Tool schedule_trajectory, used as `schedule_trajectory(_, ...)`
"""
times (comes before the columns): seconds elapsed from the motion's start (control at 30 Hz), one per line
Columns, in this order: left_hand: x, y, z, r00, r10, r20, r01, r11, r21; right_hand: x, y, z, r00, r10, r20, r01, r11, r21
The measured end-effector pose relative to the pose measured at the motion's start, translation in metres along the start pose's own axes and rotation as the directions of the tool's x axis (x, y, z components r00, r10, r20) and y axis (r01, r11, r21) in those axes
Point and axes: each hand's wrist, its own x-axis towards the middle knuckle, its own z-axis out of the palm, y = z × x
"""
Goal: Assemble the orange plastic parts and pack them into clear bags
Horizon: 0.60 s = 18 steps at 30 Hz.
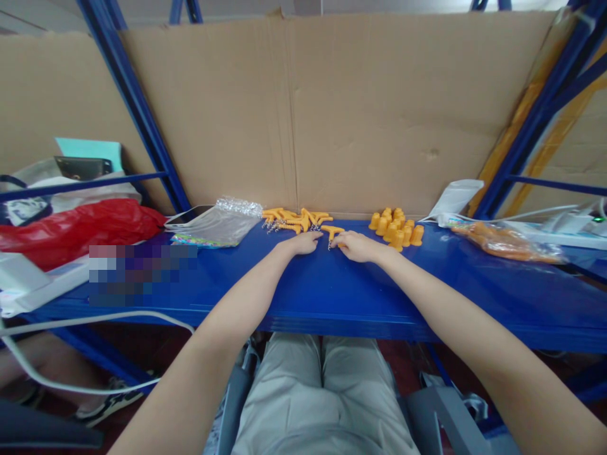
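Observation:
An orange T-shaped piece [336, 230] with a small metal chain or spiral hanging from it lies in front of me on the blue table. My right hand [356, 246] has its fingers closed at the right side of this piece. Just left of it is my left hand [306, 242], fingers curled together; whatever they may hold is too small to make out. Behind my left hand lies a pile of similar orange pieces [298, 219] with metal ends. Beyond my right hand stand several orange cup-shaped caps [397, 229] in a cluster.
A tall cardboard sheet [360, 114] backs the blue table [332, 291]. Clear plastic bags [218, 224] and a red bag [109, 221] are on the left. To the right lies a bag of orange parts [509, 240], near a white power strip [559, 230]. Another person's leg [52, 366] shows below left.

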Motion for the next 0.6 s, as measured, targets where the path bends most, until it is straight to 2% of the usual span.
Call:
schedule_trajectory(0.17, -0.003, 0.005, -0.002, 0.999, -0.04, -0.007, 0.04, 0.999, 0.004, -0.005, 0.005, -0.003, 0.996, 0.087, -0.025, -0.087, 0.996, 0.001)
schedule_trajectory(0.27, -0.003, 0.006, -0.002, 0.998, -0.056, -0.008, 0.056, 0.998, 0.012, -0.006, 0.002, -0.003, 0.997, 0.046, -0.06, -0.046, 0.999, -0.006)
schedule_trajectory(0.37, -0.001, 0.006, 0.0, 0.999, -0.054, -0.003, 0.054, 0.998, 0.023, -0.006, -0.005, -0.003, 1.0, 0.013, -0.012, -0.014, 0.997, -0.071)
schedule_trajectory(0.47, 0.0, 0.006, 0.001, 0.998, -0.059, -0.005, 0.059, 0.998, 0.028, -0.004, -0.011, -0.004, 0.997, 0.042, 0.06, -0.034, 0.993, -0.114)
schedule_trajectory(0.6, 0.001, 0.004, 0.002, 0.998, -0.054, -0.011, 0.054, 0.998, 0.02, -0.004, -0.006, -0.006, 0.991, 0.108, 0.074, -0.101, 0.99, -0.096)
